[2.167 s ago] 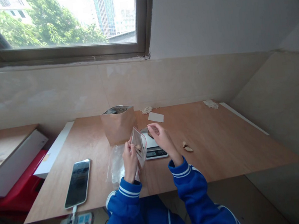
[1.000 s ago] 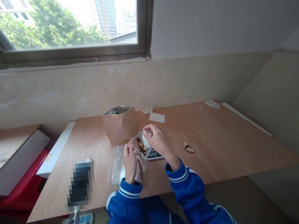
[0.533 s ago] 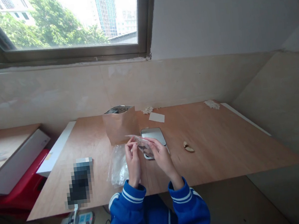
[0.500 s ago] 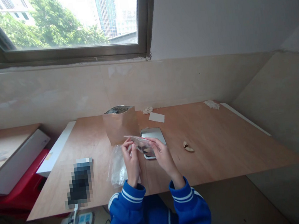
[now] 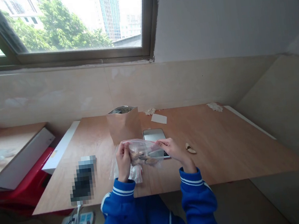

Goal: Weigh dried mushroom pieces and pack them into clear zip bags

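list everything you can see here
clear zip bag: 1, see-through, held up between both hands
nuts: several, brown, inside the zip bag
paper bag: 1, brown, upright on the table
scale: 1, silver, beyond the zip bag
loose plastic bag: 1, clear, under the zip bag
phone: 1, dark, blurred, left on the table
card: 1, white, far side of the table
nut: 1, tan, right of the hands
scraps: 2, white, far table edge
table: 1, light wood
window: 1, dark frame, behind the table
power strip: 1, white, below the table
left hand: 1, pinching the zip bag
right hand: 1, pinching the zip bag
sleeves: 2, blue with white stripes
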`<control>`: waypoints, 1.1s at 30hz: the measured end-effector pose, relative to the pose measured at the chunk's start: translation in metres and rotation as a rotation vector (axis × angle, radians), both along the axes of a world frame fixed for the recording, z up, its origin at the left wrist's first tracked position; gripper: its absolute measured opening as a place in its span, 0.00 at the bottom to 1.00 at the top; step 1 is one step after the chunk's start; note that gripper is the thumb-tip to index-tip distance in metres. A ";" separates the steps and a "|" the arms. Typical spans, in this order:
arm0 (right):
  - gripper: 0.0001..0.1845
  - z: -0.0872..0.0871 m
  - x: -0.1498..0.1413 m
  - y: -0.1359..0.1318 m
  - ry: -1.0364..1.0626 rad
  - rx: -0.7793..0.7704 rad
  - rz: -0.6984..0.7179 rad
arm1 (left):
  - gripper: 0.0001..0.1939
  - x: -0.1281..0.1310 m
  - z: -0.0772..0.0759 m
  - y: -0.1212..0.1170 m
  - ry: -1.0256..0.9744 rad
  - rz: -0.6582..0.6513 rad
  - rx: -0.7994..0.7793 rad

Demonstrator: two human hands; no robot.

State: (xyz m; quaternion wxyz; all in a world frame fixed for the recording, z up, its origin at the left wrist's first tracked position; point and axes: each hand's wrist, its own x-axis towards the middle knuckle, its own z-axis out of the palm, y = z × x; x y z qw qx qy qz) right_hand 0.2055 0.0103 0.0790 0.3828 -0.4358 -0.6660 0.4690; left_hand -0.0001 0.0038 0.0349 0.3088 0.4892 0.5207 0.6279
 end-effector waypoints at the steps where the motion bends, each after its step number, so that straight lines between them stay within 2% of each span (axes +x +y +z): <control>1: 0.24 0.003 0.003 0.001 -0.023 0.003 0.021 | 0.20 -0.001 0.001 0.000 0.014 -0.007 0.003; 6: 0.23 0.007 0.007 0.001 -0.064 0.052 -0.009 | 0.20 -0.007 0.003 0.001 0.028 -0.064 -0.009; 9: 0.23 -0.005 -0.001 -0.004 -0.004 0.095 -0.178 | 0.21 -0.007 0.001 0.000 0.001 -0.065 -0.026; 12: 0.23 -0.022 -0.011 -0.012 0.189 0.065 -0.319 | 0.20 -0.005 0.000 -0.003 -0.029 0.011 -0.035; 16: 0.28 -0.037 -0.018 -0.023 0.299 -0.014 -0.241 | 0.19 -0.001 0.002 -0.008 -0.031 0.088 -0.044; 19: 0.25 -0.038 -0.016 -0.028 0.301 0.009 -0.239 | 0.19 0.002 0.003 -0.011 -0.026 0.126 -0.059; 24: 0.17 -0.036 -0.011 -0.028 0.103 0.065 -0.288 | 0.18 0.001 -0.001 -0.011 0.009 0.130 -0.073; 30: 0.20 -0.036 -0.008 -0.027 -0.249 0.318 -0.530 | 0.18 -0.013 -0.013 -0.006 0.104 0.025 -0.083; 33: 0.21 -0.038 -0.012 -0.025 -0.233 0.357 -0.598 | 0.17 -0.015 -0.011 -0.007 0.130 0.042 -0.066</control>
